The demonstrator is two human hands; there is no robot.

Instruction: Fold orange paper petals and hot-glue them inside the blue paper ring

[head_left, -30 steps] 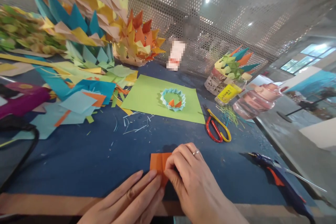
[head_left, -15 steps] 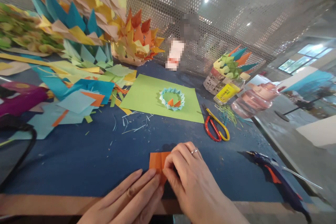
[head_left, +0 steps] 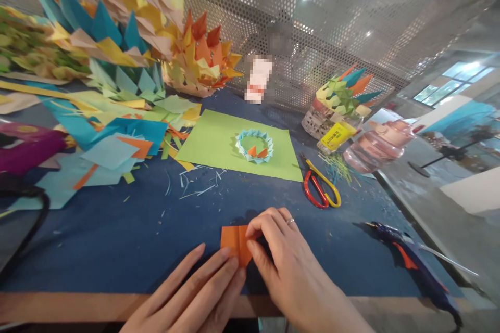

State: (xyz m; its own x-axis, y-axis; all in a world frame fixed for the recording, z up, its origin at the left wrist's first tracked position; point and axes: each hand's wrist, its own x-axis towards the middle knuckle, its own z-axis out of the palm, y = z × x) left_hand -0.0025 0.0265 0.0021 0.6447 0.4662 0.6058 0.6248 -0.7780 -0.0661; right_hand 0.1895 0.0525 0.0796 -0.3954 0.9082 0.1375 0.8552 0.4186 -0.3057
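Orange paper (head_left: 230, 237), creased near to far, lies on the counter (head_left: 117, 250), the left hand (head_left: 191, 294) flat over its near-left part, the right hand (head_left: 287, 265) pinching its right edge.

Right side of surface (head_left: 128, 239): 1 pair of scissors (head_left: 319, 189), 1 handle red, 1 yellow; green and blue paper shreds (head_left: 339, 166) near it. Dark blue glue gun (head_left: 420, 261), orange trigger, lies near the right edge. Behind: pink bottle (head_left: 377, 145), beside 1 smaller yellow-labelled container (head_left: 335, 137). Left: purple tool (head_left: 31, 150), cut off by frame; light-blue paper pieces (head_left: 58, 182). Background: perforated panel (head_left: 230, 0), window (head_left: 457, 83).
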